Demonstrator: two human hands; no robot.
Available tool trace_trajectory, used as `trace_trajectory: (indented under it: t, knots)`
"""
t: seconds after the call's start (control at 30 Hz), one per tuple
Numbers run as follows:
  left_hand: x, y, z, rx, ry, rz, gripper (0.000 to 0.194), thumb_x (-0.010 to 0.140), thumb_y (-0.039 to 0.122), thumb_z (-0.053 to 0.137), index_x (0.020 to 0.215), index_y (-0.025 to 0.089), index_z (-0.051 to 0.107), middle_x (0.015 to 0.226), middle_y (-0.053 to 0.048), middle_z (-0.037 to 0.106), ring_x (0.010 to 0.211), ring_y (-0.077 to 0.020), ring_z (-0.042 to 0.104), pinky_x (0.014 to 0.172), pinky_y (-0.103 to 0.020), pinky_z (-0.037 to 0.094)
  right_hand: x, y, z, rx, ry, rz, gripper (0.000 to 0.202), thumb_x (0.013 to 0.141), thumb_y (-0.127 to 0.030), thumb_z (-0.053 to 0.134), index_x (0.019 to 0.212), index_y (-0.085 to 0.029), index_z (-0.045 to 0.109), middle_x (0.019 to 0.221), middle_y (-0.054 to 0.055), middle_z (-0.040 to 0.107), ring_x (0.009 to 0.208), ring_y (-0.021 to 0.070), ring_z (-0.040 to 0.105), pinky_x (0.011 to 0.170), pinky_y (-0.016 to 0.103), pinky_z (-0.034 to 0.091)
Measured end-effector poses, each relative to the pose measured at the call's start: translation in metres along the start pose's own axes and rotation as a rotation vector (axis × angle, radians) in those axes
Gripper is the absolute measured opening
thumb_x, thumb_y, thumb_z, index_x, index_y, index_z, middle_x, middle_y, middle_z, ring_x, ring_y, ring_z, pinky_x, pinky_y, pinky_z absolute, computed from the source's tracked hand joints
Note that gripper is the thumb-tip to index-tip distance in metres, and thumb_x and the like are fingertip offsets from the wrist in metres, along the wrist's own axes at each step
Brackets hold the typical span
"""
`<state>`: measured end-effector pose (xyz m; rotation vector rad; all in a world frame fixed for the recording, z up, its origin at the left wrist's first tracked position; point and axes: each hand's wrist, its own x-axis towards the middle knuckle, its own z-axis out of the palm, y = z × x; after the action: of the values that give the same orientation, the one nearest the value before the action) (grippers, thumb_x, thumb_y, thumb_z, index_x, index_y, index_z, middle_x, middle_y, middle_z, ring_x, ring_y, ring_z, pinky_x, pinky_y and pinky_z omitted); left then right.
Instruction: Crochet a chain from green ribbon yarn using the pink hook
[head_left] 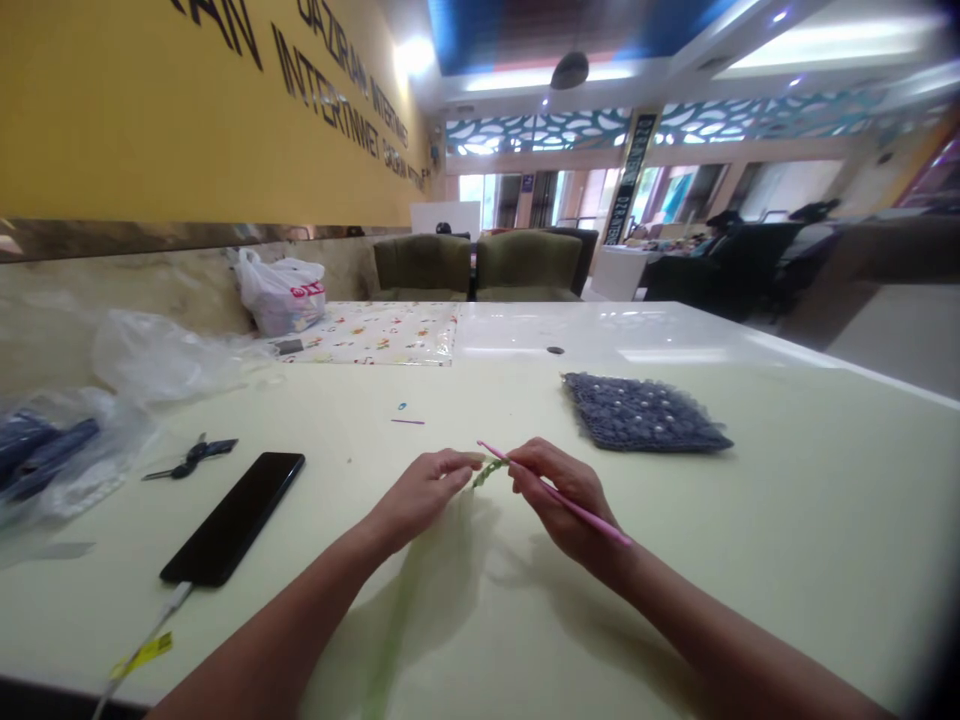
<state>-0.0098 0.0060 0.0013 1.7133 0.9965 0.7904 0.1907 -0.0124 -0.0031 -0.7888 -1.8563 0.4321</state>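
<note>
In my right hand (pixel 559 490) is a pink crochet hook (pixel 592 518), its hooked tip pointing up and left toward my other hand. A short piece of green crochet (pixel 487 472) spans the gap between my two hands, just under the hook. My left hand (pixel 431 490) is closed, thumb against fingers, at the left end of this piece. From there a pale green strand (pixel 397 625) runs down toward the table's near edge, blurred. Exactly how the left fingers grip the yarn is too small to make out.
A dark beaded knitted piece (pixel 641 412) lies to the right. On the left are a black phone (pixel 236 515) with a white cable (pixel 150 635), keys (pixel 196 458) and plastic bags (pixel 161 355). A thin purple needle (pixel 407 421) and a small blue ring (pixel 403 406) lie ahead.
</note>
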Motion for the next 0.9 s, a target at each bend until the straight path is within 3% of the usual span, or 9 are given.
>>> trace_trajectory:
  t: [0.1,0.17,0.23,0.33,0.43,0.57,0.9]
  knots:
    - [0.001,-0.004,0.001,0.331,0.207,0.055,0.029,0.088,0.031,0.053,0.109,0.026,0.072,0.119,-0.008,0.066,0.113,-0.0257,0.055,0.102,-0.042,0.036,0.000,-0.001,0.000,0.019,-0.004,0.008,0.015,0.093,-0.018,0.052,0.083,-0.018,0.063,0.074,0.001,0.058,0.065,0.0114,0.055,0.061,0.024,0.043]
    - [0.001,-0.003,0.002,0.365,0.277,0.079,0.029,0.086,0.030,0.055,0.109,0.025,0.072,0.122,-0.009,0.064,0.117,-0.0270,0.052,0.104,-0.044,0.034,0.000,-0.001,0.000,0.017,-0.011,-0.003,0.015,0.093,-0.018,0.051,0.084,-0.018,0.063,0.075,0.001,0.058,0.065,0.0115,0.056,0.061,0.024,0.044]
    - [0.000,0.000,0.003,0.169,0.221,0.069,0.028,0.087,0.032,0.056,0.108,0.025,0.072,0.127,-0.008,0.062,0.120,-0.0263,0.051,0.104,-0.042,0.034,0.000,0.001,0.000,-0.003,-0.013,-0.030,0.015,0.094,-0.018,0.051,0.087,-0.018,0.064,0.076,0.002,0.058,0.066,0.0116,0.056,0.061,0.024,0.045]
    - [0.000,0.005,0.005,-0.282,0.076,-0.057,0.026,0.086,0.037,0.061,0.103,0.022,0.074,0.126,-0.009,0.063,0.116,-0.0243,0.055,0.101,-0.037,0.037,0.000,0.005,0.002,-0.076,-0.037,-0.109,0.015,0.094,-0.017,0.048,0.090,-0.018,0.063,0.078,0.003,0.060,0.068,0.0119,0.057,0.062,0.023,0.046]
    - [0.000,0.004,0.010,-0.510,0.060,-0.168,0.038,0.078,0.034,0.072,0.114,0.022,0.070,0.102,-0.007,0.070,0.097,-0.0197,0.060,0.095,-0.036,0.038,-0.002,0.009,0.004,-0.208,-0.102,-0.194,0.016,0.095,-0.017,0.047,0.088,-0.018,0.061,0.082,0.004,0.063,0.068,0.0113,0.059,0.061,0.022,0.046]
    - [-0.001,-0.001,0.016,-0.582,0.068,-0.135,0.049,0.074,0.025,0.077,0.121,0.022,0.065,0.078,0.000,0.064,0.079,-0.0137,0.056,0.088,-0.033,0.039,-0.005,0.014,0.006,-0.371,-0.111,-0.271,0.015,0.094,-0.016,0.047,0.087,-0.017,0.061,0.079,0.004,0.064,0.065,0.0104,0.059,0.058,0.020,0.044]
    - [-0.002,0.002,0.017,-0.682,0.017,-0.183,0.069,0.068,0.014,0.079,0.133,0.021,0.055,0.082,0.000,0.065,0.077,-0.0121,0.057,0.087,-0.032,0.038,-0.007,0.016,0.005,-0.331,-0.145,-0.239,0.014,0.095,-0.018,0.047,0.091,-0.017,0.060,0.084,0.004,0.064,0.071,0.0111,0.060,0.062,0.021,0.045]
